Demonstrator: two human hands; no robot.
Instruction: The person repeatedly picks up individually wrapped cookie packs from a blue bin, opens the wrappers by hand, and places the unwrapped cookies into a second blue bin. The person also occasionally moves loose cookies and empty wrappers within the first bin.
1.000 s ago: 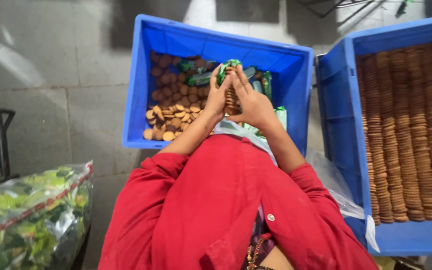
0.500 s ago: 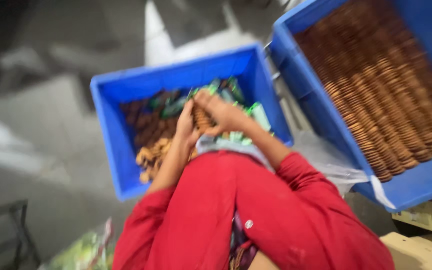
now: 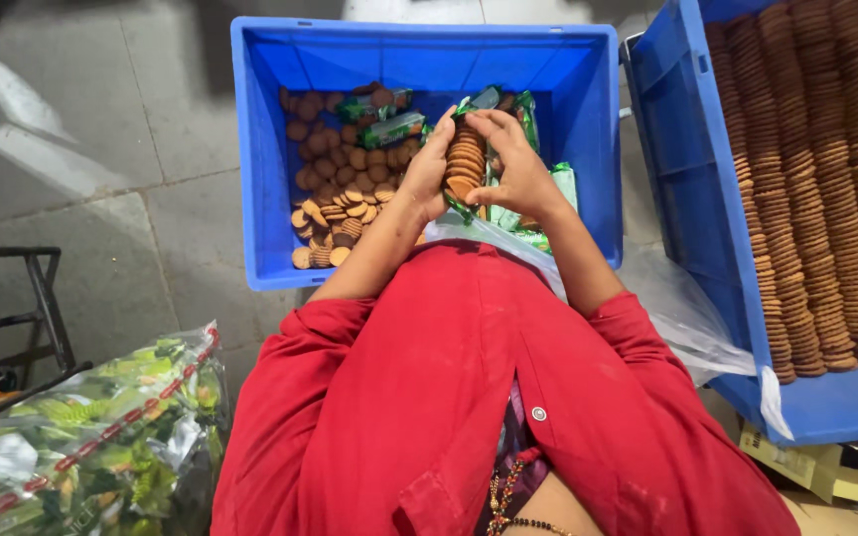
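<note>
Both sets of fingers pinch a stack of round biscuits [image 3: 465, 164]: our left hand [image 3: 427, 179] and right hand [image 3: 518, 169] clamp it over the blue crate [image 3: 260, 159] of loose biscuits [image 3: 335, 189]. Step in hand, we judge: squaring the stack. Next calls for even pressure, green wrapper [image 3: 394, 127] nearby.

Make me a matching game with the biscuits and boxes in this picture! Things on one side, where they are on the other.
Things:
1. stack of biscuits
2. loose biscuits
3. long rows of biscuits
4. clear bag of green packets

Places:
A. on the floor, lower left
B. in the blue crate at the right
C. between the left hand and right hand
D. heaped in the left part of the middle blue crate

Pairs: 1-C, 2-D, 3-B, 4-A
</note>
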